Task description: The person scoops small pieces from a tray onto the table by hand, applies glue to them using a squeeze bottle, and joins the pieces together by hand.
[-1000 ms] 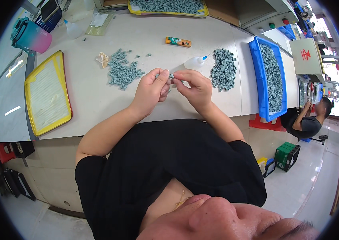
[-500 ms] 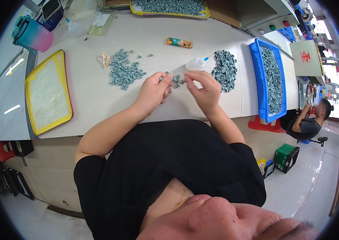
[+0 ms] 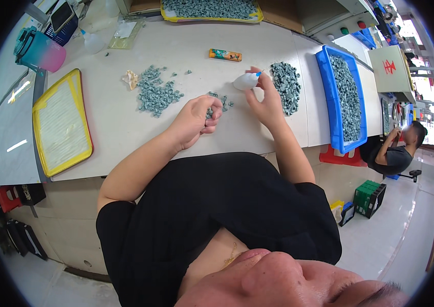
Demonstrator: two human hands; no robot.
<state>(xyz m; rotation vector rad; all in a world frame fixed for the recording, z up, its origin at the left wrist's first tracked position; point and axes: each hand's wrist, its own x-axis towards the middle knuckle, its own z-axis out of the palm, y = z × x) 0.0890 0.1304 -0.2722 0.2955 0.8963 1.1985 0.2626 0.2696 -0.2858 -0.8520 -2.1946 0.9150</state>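
Note:
My left hand (image 3: pixel 199 120) is curled closed around small grey-green stone-like pieces (image 3: pixel 210 112), some showing between the fingers. The thumb and fingers of my right hand (image 3: pixel 268 102) are around a small white squeeze bottle (image 3: pixel 245 82) with a blue tip, which lies tilted at table height. A few loose pieces (image 3: pixel 224 100) lie between the two hands. Left of my left hand is a spread pile of lighter grey-green pieces (image 3: pixel 158 92). Just right of my right hand lies a pile of darker pieces (image 3: pixel 286 87).
A blue tray (image 3: pixel 336 102) of dark pieces stands at right, and a yellow-edged tray (image 3: pixel 86 123) at left. Another yellow tray (image 3: pixel 212 20) of pieces sits at the back. An orange tube-like pack (image 3: pixel 225 55), crumpled tissue (image 3: pixel 130 80) and a teal-pink jug (image 3: pixel 40 49) are on the table. A co-worker (image 3: pixel 396 153) sits far right.
My right hand has moved from beside my left hand up to the squeeze bottle and taken hold of it. My left hand has drawn slightly down and left, still closed around the pieces.

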